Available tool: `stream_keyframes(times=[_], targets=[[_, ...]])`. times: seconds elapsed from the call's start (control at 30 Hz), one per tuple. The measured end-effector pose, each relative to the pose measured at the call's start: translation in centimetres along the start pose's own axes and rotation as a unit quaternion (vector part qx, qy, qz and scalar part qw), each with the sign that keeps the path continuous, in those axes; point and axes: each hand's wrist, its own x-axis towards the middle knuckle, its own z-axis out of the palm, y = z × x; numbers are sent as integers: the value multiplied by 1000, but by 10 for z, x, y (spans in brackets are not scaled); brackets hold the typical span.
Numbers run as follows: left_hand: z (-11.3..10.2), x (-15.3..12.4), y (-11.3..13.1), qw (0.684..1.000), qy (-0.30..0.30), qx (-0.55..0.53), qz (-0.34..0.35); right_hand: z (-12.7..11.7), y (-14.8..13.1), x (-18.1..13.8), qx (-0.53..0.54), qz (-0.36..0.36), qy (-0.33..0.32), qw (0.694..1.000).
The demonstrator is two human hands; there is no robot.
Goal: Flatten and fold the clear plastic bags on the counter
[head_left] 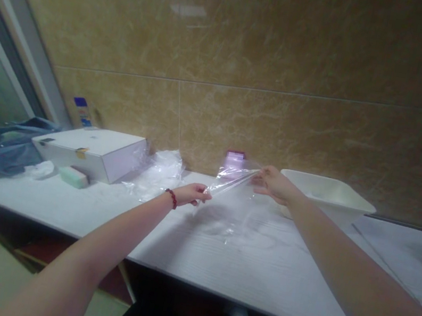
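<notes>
Tan marble wall (253, 52) — white table (256, 273).

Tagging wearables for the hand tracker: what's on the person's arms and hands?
Both arms are bare with no sleeves showing. No gloves, rings or watch visible. The left hand has a dark red beaded bracelet at the wrist. The right hand and its wrist show nothing worn.

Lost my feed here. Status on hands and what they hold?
Left hand and right hand each pinching an end of a clear plastic sheet, stretched above the white table. White tub just behind right hand. Nothing between the hands.
</notes>
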Motion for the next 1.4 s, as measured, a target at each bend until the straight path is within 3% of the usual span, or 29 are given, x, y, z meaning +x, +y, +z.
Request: stream_keyframes(times=[0.13,0.23,0.33,0.53,0.67,0.77,1.03,1.23,1.4], targets=[[-18,20,0,986,123,87,72,3,6,12,-23,-139,50,989],[-27,29,5,956,231,93,155,0,11,9,-95,-258,57,960],[-28,30,1,936,267,119,196,-3,19,-7,-189,-315,52,929],[-13,25,-35,928,223,247,170,1,71,-41,-366,-303,-57,878],[0,18,-54,896,155,386,154,0,118,-49,-416,-250,-99,869],[11,9,-55,876,132,440,147,-4,136,-51,-431,-203,-102,873],[62,-8,-24,856,27,461,234,-3,135,-55,-386,-205,-104,893],[98,-23,-21,821,57,532,197,5,132,-67,-368,-207,-148,894],[101,-25,-23,798,57,579,158,6,130,-72,-383,-218,-176,880]])
